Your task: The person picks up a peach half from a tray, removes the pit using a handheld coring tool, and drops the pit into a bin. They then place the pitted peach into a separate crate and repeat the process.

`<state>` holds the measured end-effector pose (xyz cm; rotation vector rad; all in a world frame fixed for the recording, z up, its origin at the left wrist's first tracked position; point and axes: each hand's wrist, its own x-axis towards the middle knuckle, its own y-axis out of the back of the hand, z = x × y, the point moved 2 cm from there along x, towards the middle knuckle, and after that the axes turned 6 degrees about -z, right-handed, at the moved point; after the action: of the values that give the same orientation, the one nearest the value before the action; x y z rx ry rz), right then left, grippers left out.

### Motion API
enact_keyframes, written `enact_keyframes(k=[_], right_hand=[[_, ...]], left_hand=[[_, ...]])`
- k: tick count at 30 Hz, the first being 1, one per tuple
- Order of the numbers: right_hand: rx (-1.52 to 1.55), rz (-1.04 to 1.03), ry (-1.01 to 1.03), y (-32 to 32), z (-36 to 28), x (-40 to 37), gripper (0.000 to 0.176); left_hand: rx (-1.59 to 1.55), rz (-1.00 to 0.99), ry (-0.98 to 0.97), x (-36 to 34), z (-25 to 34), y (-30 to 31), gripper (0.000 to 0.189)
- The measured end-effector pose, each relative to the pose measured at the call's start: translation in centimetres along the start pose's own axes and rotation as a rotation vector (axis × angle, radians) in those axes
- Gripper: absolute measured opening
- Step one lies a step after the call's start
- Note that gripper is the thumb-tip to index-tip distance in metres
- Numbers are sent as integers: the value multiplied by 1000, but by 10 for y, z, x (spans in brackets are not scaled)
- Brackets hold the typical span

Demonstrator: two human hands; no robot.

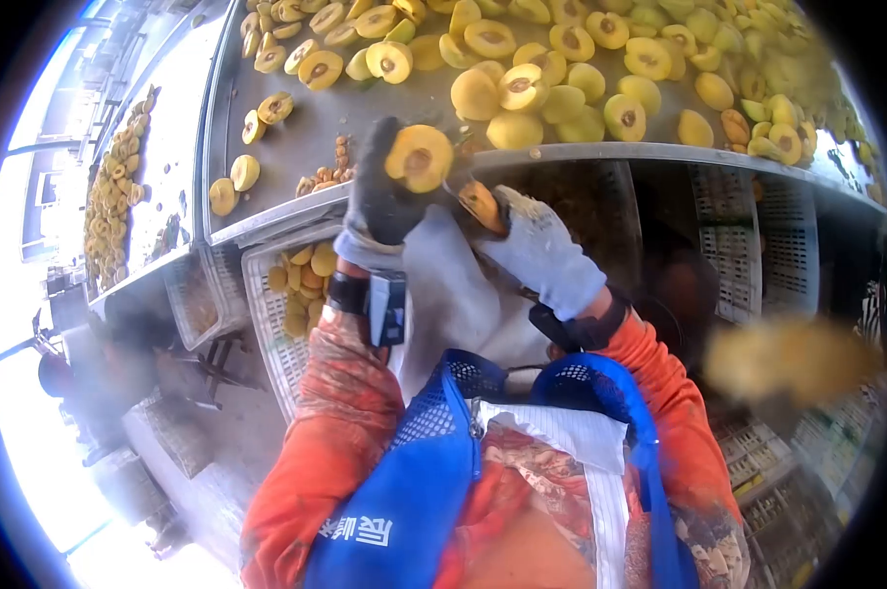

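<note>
My left hand [379, 191], in a dark-palmed glove, holds a halved yellow fruit [420, 158] with its cut face and brown centre turned up. Close to its right side is my right hand [532, 231], in a pale glove, its fingers closed around an orange-brown handle [481, 207]. The tip of the held tool is hard to make out against the fruit. Both hands are over the front edge of a metal table [316, 118]. Just beyond them lie more halved fruits [520, 88]. A small pile of brown pits [327, 178] sits left of my left hand.
Below the table edge at left stands a white crate [267, 294] holding yellow fruit halves. More crates [723, 236] are under the table at right. A second table [159, 211] with fruit is at far left. A blurred yellowish patch covers the right side.
</note>
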<state>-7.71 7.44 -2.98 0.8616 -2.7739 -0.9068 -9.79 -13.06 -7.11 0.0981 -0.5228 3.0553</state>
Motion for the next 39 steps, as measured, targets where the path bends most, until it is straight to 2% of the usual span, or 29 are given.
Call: enact_keyframes(k=[1,2,4,7,9,10,12,14,15,16,17,18,19,22,23,25,28,29,32,34,36,37,39], right_hand=[[19,20,-1,-2,-3,0,32],[39,41,-2,-4,-3,0,32],[55,63,-28,-4,-7,-7,33],[60,84,-58,-1,-14,-20,34],[87,128,-18,-2,-17,-28,34],[407,46,-92,-2,-16,-30,34],[1046,-126,-241,-3,-15,-37,33],[955,-7,-152,10,-14,-39,32],[795,62,-86,16,-9,-37,34],[629,140,-35,21,-5,-37,35],[344,209,40,28,3,-33,39],[58,270,114,30,5,-33,44],[16,277,94,31,4,-35,47],[97,267,-100,29,-1,-50,46],[89,237,-93,24,2,-53,46],[78,173,-86,8,11,-61,46],[195,230,-96,3,11,-61,45],[319,245,-152,8,7,-60,43],[464,347,-14,18,1,-47,40],[645,318,-80,7,7,-41,26],[481,448,-9,-2,5,-38,25],[409,473,-37,-4,-1,-40,24],[336,459,43,-9,-9,-48,25]], left_hand=[[40,-11,-70,-8,-3,-15,56],[237,45,-190,-16,-3,-27,44],[772,-1,-462,-24,47,-75,37],[823,6,-507,-30,58,-96,32],[790,2,-425,-35,60,-100,37],[773,-2,-387,-36,61,-103,40],[342,44,-215,-38,63,-116,40],[268,12,-159,-40,59,-120,43],[410,-49,-190,-43,54,-113,42],[73,-76,66,-42,51,-107,43],[-263,-12,316,-43,49,-100,45],[51,-89,192,-46,45,-92,44],[364,-169,60,-51,35,-83,44],[647,-159,-148,-51,12,-72,42],[714,-122,-209,-51,7,-69,42],[738,-78,-210,-51,2,-68,42],[660,-4,-101,-48,15,-86,43],[666,59,-93,-56,29,-100,44],[647,69,-197,-60,20,-100,46],[559,78,-232,-58,13,-103,49],[522,138,-204,-58,8,-114,46],[560,158,-201,-59,9,-118,41],[663,182,-170,-58,9,-122,34]])
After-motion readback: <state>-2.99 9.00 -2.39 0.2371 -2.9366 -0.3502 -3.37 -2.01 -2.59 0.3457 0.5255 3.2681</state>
